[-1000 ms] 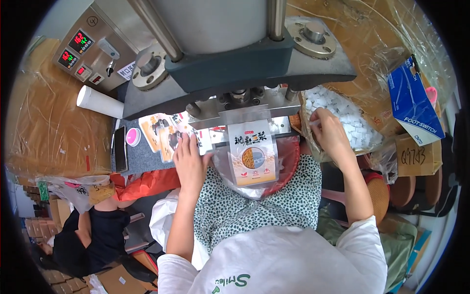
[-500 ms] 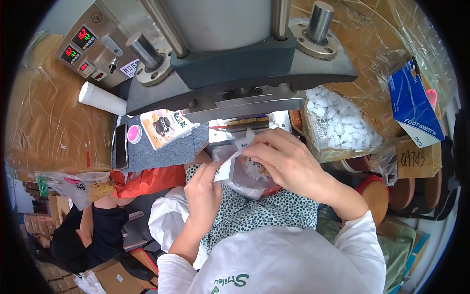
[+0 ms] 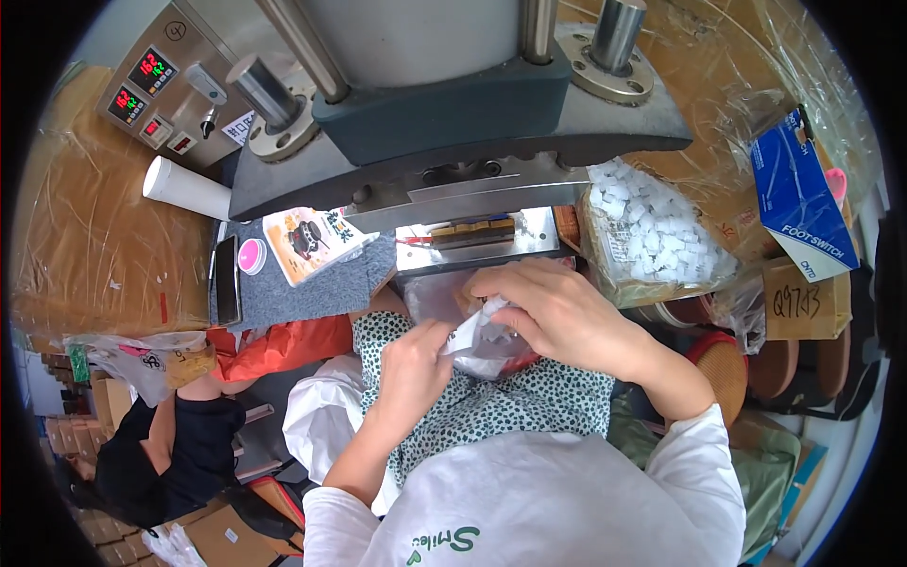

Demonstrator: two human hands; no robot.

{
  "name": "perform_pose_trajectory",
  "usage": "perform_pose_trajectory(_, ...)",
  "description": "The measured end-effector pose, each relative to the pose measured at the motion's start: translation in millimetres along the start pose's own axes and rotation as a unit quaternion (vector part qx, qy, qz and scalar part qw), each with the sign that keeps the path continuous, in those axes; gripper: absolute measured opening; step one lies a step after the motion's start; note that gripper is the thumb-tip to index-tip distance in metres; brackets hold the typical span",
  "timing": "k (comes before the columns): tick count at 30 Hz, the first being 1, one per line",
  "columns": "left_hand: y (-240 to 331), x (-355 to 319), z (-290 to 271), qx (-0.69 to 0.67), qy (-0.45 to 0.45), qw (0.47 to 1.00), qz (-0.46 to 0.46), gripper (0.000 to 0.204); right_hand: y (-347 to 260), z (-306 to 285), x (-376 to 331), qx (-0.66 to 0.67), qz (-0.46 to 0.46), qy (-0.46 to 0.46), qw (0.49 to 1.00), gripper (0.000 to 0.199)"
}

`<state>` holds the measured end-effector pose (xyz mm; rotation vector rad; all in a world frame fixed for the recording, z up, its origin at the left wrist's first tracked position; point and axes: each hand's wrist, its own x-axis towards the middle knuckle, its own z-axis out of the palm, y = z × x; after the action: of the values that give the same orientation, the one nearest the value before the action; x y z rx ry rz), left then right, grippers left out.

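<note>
My left hand (image 3: 416, 367) is closed, pinching one end of a white printed strip (image 3: 470, 331), maybe a label or small packet. The other end of the strip sits in the bent fingers of my right hand (image 3: 556, 314), which is closed too. The strip looks crumpled and slanted between them. Just below, over my lap, hangs a clear plastic bag (image 3: 487, 365); the contents are mostly hidden by my hands. Directly ahead is the metal plate (image 3: 536, 233) of a press machine (image 3: 435, 123), with a brass-coloured block (image 3: 472, 231) on it.
Left on a grey felt mat (image 3: 326, 283) lie a printed pouch (image 3: 304, 241), a phone (image 3: 228, 281) and a pink-lidded jar (image 3: 252, 256). Right of the press, an open bag of small white pieces (image 3: 652, 227) sits beside a blue box (image 3: 803, 194). Another person (image 3: 179, 444) sits at lower left.
Both hands have shifted slightly right with the strip, which is now more bunched and twisted. My right fingers have curled further over its end. The camera view has moved a little.
</note>
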<state>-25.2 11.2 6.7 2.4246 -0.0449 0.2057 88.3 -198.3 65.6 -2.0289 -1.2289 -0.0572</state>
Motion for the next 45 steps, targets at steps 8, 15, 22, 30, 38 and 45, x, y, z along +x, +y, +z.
perform_pose_trajectory(8, -16.6, 45.4, 25.0, -0.456, -0.144, 0.841, -0.253, 0.027, 10.7, -11.1, -9.7, 0.050, 0.205, 0.049, 0.976, 0.033)
perform_pose_trajectory(15, -24.5, 80.0, 29.6, -0.565, -0.089, 0.748, -0.337, 0.031, 54.5, -33.3, -30.0, -0.212, 0.244, 0.197, 0.926, 0.017)
perform_pose_trajectory(22, -110.9, 72.2, -25.5, 0.200, 0.248, 0.947, -0.035, 0.064, 91.9, -29.6, -44.0, -0.182, 0.331, 0.072, 0.923, 0.022)
perform_pose_trajectory(30, -101.3, -3.0, -23.4, 0.214, 0.175, 0.959, -0.067, 0.026, 30.0, -43.4, -31.1, 0.122, 0.207, 0.096, 0.966, 0.034)
perform_pose_trajectory(38, -12.4, -16.7, -32.9, 0.085, 0.197, 0.974, -0.074, 0.034, -6.0, 6.5, 8.9, 0.270, 0.174, 0.028, 0.947, 0.018)
perform_pose_trajectory(45, -3.6, -13.4, -13.9, -0.035, 0.048, 0.998, -0.013, 0.026, 7.3, 26.5, 0.5, 0.181, 0.082, 0.015, 0.980, 0.020)
